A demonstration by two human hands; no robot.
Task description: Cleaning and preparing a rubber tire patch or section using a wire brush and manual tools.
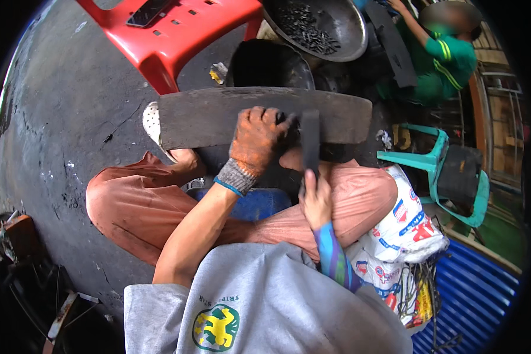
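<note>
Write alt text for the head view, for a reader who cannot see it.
Seated person's gloved left hand presses on a long dark rubber strip laid across their knees, while the bare right hand holds a dark flat blade-like tool upright against it. A red plastic chair and a metal bowl of small dark pieces stand beyond.

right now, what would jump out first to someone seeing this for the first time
The left hand in a worn orange glove presses on a long curved dark slab lying across the person's knees at centre. The bare right hand grips a flat dark blade-like tool standing upright against the slab's near edge. Behind, a bright red plastic chair stands at the top left, and a metal bowl of small dark pieces at top centre.
</note>
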